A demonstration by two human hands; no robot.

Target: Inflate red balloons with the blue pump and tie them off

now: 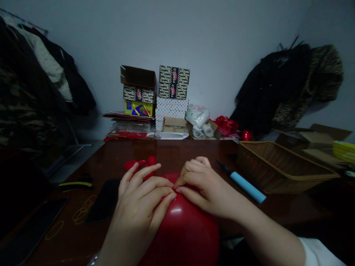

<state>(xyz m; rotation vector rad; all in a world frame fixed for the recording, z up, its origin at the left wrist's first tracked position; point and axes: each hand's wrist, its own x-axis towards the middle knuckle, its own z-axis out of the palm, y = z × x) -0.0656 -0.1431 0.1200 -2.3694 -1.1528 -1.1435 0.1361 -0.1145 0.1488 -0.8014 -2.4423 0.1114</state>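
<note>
Both of my hands were on one inflated red balloon (183, 229), which sat at the near edge of the counter (180, 151), right in front of me. My left hand (141, 201) lay over its upper left side with the fingers spread and curved along the skin, thumb and forefinger drawn in toward the top. My right hand (203, 184) met it there, fingers curled tight and pinching the rubber at the balloon's top, so that the fingertips of the two hands nearly touched.

Just beyond my left hand lay several small, uninflated red balloons (140, 164). A blue hand pump (244, 184) rested near my right hand, slanting toward the wicker basket (280, 168) at the counter's right edge. Toward the left edge I saw a dark phone (104, 201), some yellow rubber bands (81, 212) and a yellow-handled tool (74, 184). Stacked patterned boxes (172, 96), plastic bags (197, 115) and red ribbon (226, 125) crowded the far edge against the wall, with coats (291, 81) hanging at the right.
</note>
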